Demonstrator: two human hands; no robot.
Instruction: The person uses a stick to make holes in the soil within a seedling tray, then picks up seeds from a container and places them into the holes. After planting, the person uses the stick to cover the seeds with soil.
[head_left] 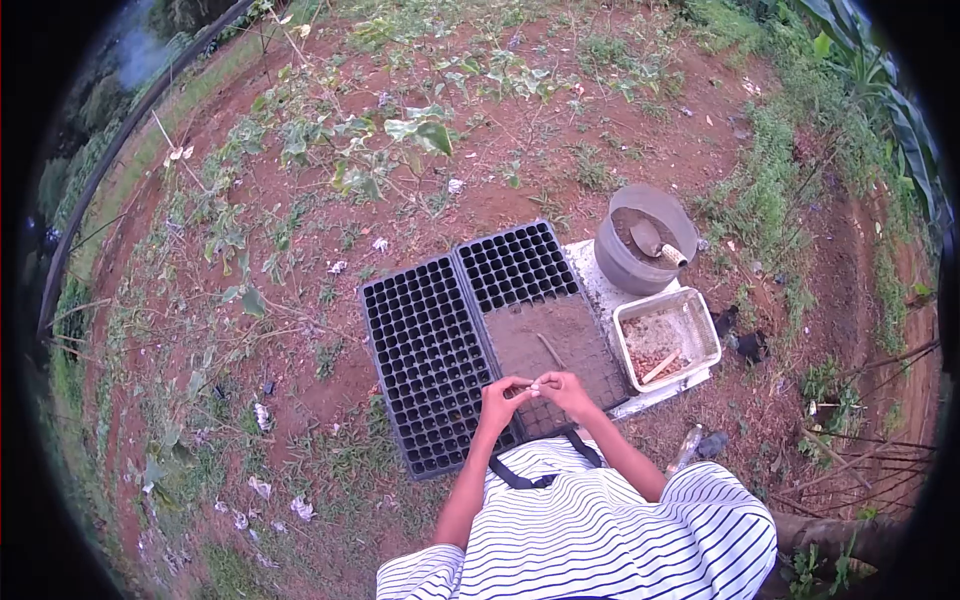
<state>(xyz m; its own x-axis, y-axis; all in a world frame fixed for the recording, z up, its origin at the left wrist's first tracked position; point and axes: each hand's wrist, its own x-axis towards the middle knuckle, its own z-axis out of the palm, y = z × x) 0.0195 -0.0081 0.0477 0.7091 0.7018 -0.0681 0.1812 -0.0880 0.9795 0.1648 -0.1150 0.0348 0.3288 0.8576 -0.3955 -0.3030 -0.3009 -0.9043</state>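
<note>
My left hand (507,398) and my right hand (562,393) meet at the fingertips over the near part of a black seedling tray (515,262). Both are closed in a pinch; whatever lies between the fingers is too small to make out. Soil (525,335) covers the middle and near cells of this tray, while its far cells show bare and dark. A short stick (551,350) rests on the soil, just beyond my hands. Beside it on the left lies a second black seedling tray (425,345) with unfilled cells.
A cream tub (697,335) at right holds small reddish-brown pieces (650,362) and a pale stick (661,366). Behind it stands a grey bucket (612,262) of soil with a trowel (646,238). Leafy plants (420,130) grow beyond the trays. A bottle (688,446) is by my right side.
</note>
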